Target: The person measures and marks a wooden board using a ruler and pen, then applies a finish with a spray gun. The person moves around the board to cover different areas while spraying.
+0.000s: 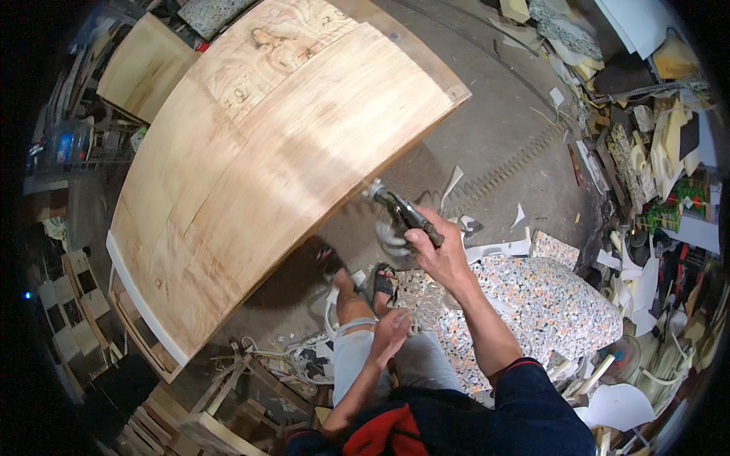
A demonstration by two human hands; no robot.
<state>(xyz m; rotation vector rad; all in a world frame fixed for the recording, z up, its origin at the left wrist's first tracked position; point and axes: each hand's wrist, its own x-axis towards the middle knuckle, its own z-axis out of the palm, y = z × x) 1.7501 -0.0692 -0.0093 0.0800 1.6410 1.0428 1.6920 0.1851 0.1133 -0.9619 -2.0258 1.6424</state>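
In my right hand [442, 247] is a dark metal spray gun [409, 215], its nozzle close to the near edge of a big wooden panel [304, 159]. A hazy, mist-like patch shows over the panel's surface. The panel is pale plywood with a curved outline and a few joined sheets. My left hand [390, 334] is closed in front of my lap, at a coiled hose [426, 304] that it seems to grip. Loops of hose also hang below the spray gun, partly hidden by my right hand.
Speckled foam sheet [532, 304] lies on the floor to my right. A long coiled hose [506, 171] stretches over the concrete. Foam offcuts [669, 144] pile up at the far right. Wood scraps and a wooden frame [220, 429] stand at the lower left.
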